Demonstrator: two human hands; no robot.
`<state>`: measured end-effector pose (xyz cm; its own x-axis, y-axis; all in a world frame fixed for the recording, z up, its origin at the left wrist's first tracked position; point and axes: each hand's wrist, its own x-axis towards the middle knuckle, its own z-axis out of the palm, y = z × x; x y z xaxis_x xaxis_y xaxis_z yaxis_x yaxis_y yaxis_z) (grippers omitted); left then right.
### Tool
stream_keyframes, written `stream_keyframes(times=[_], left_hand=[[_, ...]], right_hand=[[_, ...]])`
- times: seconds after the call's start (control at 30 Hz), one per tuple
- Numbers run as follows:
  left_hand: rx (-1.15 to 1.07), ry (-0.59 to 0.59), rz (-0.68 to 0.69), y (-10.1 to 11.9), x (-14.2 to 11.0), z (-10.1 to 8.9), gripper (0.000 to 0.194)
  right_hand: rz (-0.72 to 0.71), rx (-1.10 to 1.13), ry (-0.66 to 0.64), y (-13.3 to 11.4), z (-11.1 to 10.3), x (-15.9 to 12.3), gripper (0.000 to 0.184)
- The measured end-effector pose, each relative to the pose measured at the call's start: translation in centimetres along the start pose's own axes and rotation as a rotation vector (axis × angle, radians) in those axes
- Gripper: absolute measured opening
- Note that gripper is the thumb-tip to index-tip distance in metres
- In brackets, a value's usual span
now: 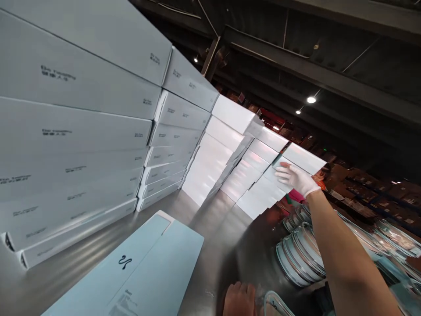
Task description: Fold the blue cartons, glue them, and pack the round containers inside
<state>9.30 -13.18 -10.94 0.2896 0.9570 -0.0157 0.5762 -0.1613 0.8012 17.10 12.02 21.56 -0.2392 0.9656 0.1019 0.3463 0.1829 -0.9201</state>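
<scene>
My right hand (295,177), in a white glove, reaches far out over the steel table (223,241). Its stretched fingers lie against the end of the top white box (305,158) of the rightmost stack, and nothing is gripped in them. My left hand (239,299) is bare and rests at the table's near edge, fingers flat and close together, holding nothing. Beside it lies a rimmed glass dish (276,306). A flat light-blue box (148,267) with a black squiggle lies on the table in front of me.
Tall stacks of long white boxes (82,131) line the table's left and far sides, with lower stacks (250,180) stepping down to the right. Several glass dishes (301,254) stand on edge beyond the table's right edge. Dark racks of goods (378,193) lie behind.
</scene>
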Motion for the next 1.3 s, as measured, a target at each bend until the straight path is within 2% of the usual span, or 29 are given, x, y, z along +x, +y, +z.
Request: stream_keyframes(times=[0.2, 0.3, 0.4, 0.53, 0.67, 0.77, 0.83, 1.0, 1.2, 1.3], left_hand=[[-0.040, 0.008, 0.032, -0.6, -0.1, -0.1, 0.043], [-0.035, 0.008, 0.039, -0.7, 0.0, -0.1, 0.051], [-0.014, -0.018, 0.032, -0.6, 0.2, -0.3, 0.047], [0.027, -0.028, 0.039, -0.3, -0.2, -0.7, 0.045], [0.054, -0.031, 0.026, 0.0, -0.9, -1.2, 0.037], [0.058, -0.030, 0.028, 0.0, -1.0, -1.4, 0.037], [0.060, -0.033, 0.031, 0.0, -0.9, -1.4, 0.038], [0.056, -0.043, 0.025, 0.0, -0.8, -1.4, 0.038], [0.012, -0.022, 0.031, 0.0, -1.3, -1.8, 0.035], [0.001, -0.014, 0.038, 0.0, -1.5, -1.8, 0.034]], right_hand=[[0.026, 0.012, 0.133, 1.8, 0.3, 5.0, 0.033], [0.011, 0.015, 0.175, 2.5, 0.4, 6.3, 0.032], [-0.018, 0.014, 0.188, 3.5, 0.5, 6.8, 0.032], [0.025, -0.018, 0.140, 5.7, -0.4, 5.7, 0.031], [0.242, -0.114, 0.068, 8.6, -1.8, 2.8, 0.029], [0.396, -0.169, 0.007, 10.8, -1.6, 1.5, 0.027], [0.399, -0.166, -0.004, 11.8, -0.7, 1.6, 0.028], [0.299, -0.115, 0.053, 12.9, 1.1, 2.7, 0.034], [0.503, -0.241, 0.106, 15.3, -0.7, -0.8, 0.030], [0.453, -0.307, 0.126, 16.8, -0.5, -1.8, 0.031]])
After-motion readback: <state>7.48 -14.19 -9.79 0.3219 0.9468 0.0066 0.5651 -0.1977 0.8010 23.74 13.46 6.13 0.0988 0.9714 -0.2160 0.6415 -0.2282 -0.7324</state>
